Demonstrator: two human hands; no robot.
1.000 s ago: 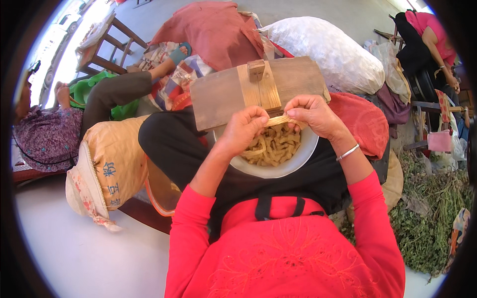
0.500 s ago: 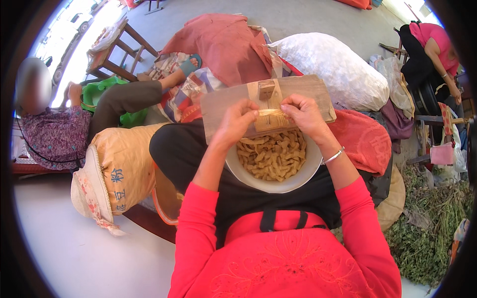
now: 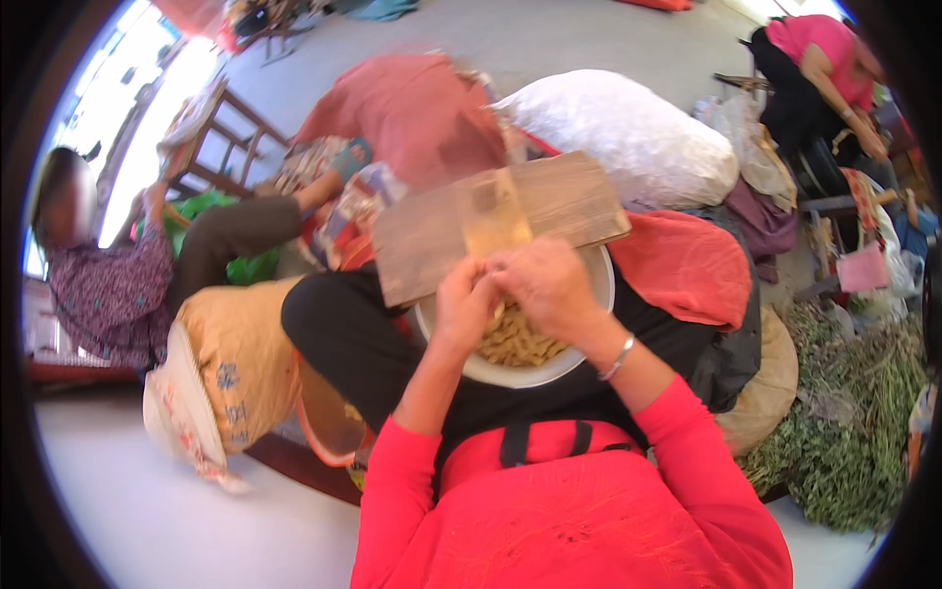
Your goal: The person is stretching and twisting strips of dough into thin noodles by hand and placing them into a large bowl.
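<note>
My left hand [image 3: 464,304] and my right hand [image 3: 545,285] meet over a white bowl [image 3: 530,374] of curled tan pieces [image 3: 520,348], their fingers bunched together. What they pinch is blurred and mostly hidden by the fingers. A wooden board [image 3: 417,250] with a lighter crosspiece [image 3: 496,206] lies across the bowl's far side, just beyond my fingertips, above my dark-trousered lap.
A tan sack [image 3: 245,344] with a pale hat [image 3: 182,393] is at left, beside a seated person [image 3: 108,294]. Behind are red cloth [image 3: 392,108], a white sack [image 3: 628,128] and a wooden chair [image 3: 226,137]. Right: dried plants [image 3: 834,432] and another person [image 3: 814,59].
My hands have come together and lower, nearer the bowl. The yellow strand earlier stretched between my fingertips is now mostly hidden. The view has shifted slightly.
</note>
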